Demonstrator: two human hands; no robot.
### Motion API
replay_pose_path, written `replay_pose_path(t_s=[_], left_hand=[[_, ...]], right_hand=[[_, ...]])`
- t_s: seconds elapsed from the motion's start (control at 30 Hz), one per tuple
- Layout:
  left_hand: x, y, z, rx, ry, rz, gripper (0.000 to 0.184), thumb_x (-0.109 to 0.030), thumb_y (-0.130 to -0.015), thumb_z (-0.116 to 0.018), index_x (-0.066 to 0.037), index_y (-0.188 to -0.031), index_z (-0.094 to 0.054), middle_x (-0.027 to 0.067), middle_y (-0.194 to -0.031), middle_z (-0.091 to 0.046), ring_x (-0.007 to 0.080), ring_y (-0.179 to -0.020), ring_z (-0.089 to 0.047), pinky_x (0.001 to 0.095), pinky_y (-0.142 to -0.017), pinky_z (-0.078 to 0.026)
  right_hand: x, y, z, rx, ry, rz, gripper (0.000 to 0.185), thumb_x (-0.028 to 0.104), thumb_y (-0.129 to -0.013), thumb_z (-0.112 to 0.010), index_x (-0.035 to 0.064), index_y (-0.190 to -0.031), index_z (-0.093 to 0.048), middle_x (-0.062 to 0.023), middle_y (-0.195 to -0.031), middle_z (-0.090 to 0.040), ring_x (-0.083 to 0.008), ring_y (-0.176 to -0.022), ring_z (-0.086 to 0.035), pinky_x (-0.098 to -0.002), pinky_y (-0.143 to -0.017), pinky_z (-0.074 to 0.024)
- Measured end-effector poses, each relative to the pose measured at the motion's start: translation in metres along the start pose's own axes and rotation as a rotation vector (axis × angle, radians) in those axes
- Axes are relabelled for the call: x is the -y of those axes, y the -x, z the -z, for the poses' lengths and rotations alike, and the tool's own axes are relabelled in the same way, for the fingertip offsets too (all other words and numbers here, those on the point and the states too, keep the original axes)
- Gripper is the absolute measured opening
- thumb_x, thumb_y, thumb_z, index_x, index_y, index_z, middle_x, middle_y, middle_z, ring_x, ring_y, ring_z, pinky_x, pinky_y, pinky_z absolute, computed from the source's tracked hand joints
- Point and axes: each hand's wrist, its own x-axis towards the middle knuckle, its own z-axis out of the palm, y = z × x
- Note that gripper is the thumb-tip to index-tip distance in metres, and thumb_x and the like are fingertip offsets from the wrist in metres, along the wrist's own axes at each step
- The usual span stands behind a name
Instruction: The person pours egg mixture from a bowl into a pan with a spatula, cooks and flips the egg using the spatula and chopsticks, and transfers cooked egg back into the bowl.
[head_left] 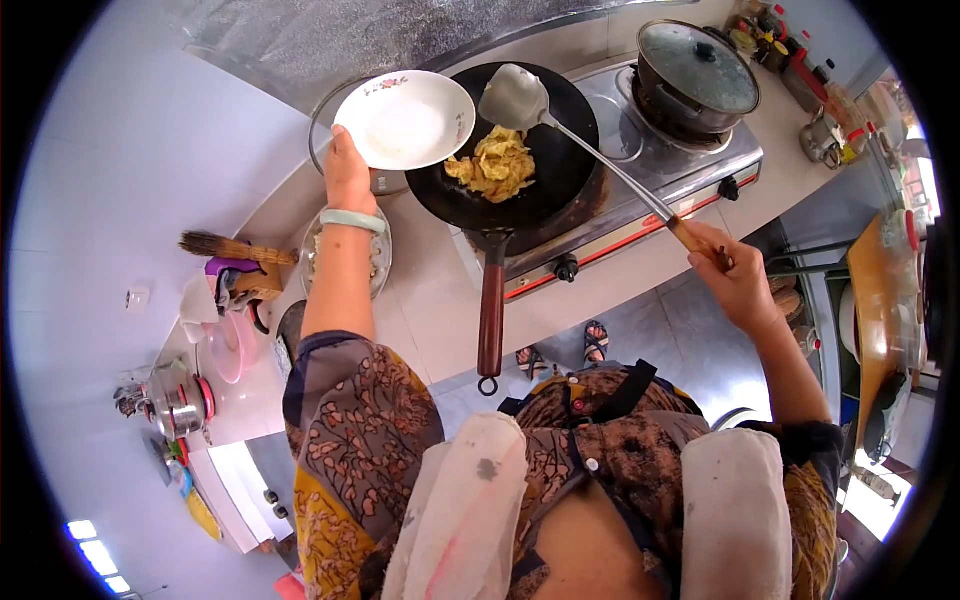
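My left hand (350,172) grips the near left rim of a white plate (405,120) with a floral edge, tilted beside and partly over the black pan. My right hand (735,275) is closed around the wooden handle of a metal spatula (516,98), whose blade hangs over the pan. Cooked yellow egg (495,165) lies in the black pan (560,115), just below the blade. The pan rests on the left side of the gas stove (640,205), its dark wooden handle pointing toward me.
A lidded pot (697,75) sits on the right burner. Behind my left forearm is a plate of food (383,250), partly hidden. A brush (238,247), a pink basin (233,345) and a steel pot (178,400) are at the left. Bottles and a kettle (822,138) stand at the far right.
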Motion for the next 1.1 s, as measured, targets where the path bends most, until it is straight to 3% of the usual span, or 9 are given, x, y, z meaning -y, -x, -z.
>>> replay_pose_path(t_s=[0.13,0.37,0.73,1.03,1.1], left_hand=[[-0.013,0.003,0.0,0.005,0.003,0.155,0.055,-0.048,-0.104,-0.031,-0.002,-0.127,-0.053,0.0121,-0.113,-0.064,0.023,-0.096,-0.063,0.0396,-0.083,-0.051],[-0.018,-0.006,-0.002,-0.036,0.031,0.28,0.056,-0.049,-0.104,-0.031,-0.001,-0.125,-0.052,0.0149,-0.111,-0.064,0.0261,-0.094,-0.063,0.0422,-0.085,-0.052],[-0.005,-0.023,-0.005,-0.076,0.073,0.26,0.058,-0.048,-0.105,-0.031,0.002,-0.127,-0.05,0.0178,-0.112,-0.063,0.0287,-0.093,-0.064,0.0435,-0.086,-0.052],[-0.001,-0.016,-0.003,-0.105,0.198,0.288,0.055,-0.046,-0.105,-0.029,0.0,-0.126,-0.051,0.0175,-0.112,-0.062,0.0294,-0.087,-0.064,0.0437,-0.087,-0.053],[0.003,-0.016,-0.001,-0.098,0.243,0.316,0.055,-0.046,-0.105,-0.029,0.0,-0.128,-0.049,0.0181,-0.115,-0.061,0.0303,-0.09,-0.063,0.0445,-0.089,-0.052]], right_hand=[[-0.011,0.002,-0.014,0.003,-0.144,-0.067,0.037,0.004,-0.09,-0.064,0.0038,-0.128,-0.062,0.0016,-0.08,-0.056,-0.0058,-0.07,-0.045,-0.0232,-0.064,-0.0436],[0.009,0.003,-0.022,0.044,-0.084,-0.118,0.037,0.003,-0.089,-0.064,0.0043,-0.126,-0.063,-0.0018,-0.073,-0.054,-0.0067,-0.066,-0.045,-0.0243,-0.061,-0.0435],[0.009,0.024,-0.025,0.028,-0.082,-0.055,0.039,0.001,-0.088,-0.064,0.0048,-0.127,-0.061,-0.0045,-0.07,-0.055,-0.0076,-0.065,-0.047,-0.0269,-0.061,-0.0452],[0.01,0.033,-0.019,0.03,-0.521,-0.224,0.037,0.001,-0.092,-0.061,0.0003,-0.129,-0.059,0.0066,-0.08,-0.052,-0.0049,-0.067,-0.042,-0.0206,-0.061,-0.0371],[0.01,0.028,-0.017,0.006,-0.415,-0.171,0.037,0.001,-0.092,-0.061,0.0014,-0.129,-0.059,0.0057,-0.079,-0.051,-0.005,-0.067,-0.041,-0.0212,-0.061,-0.0366]])
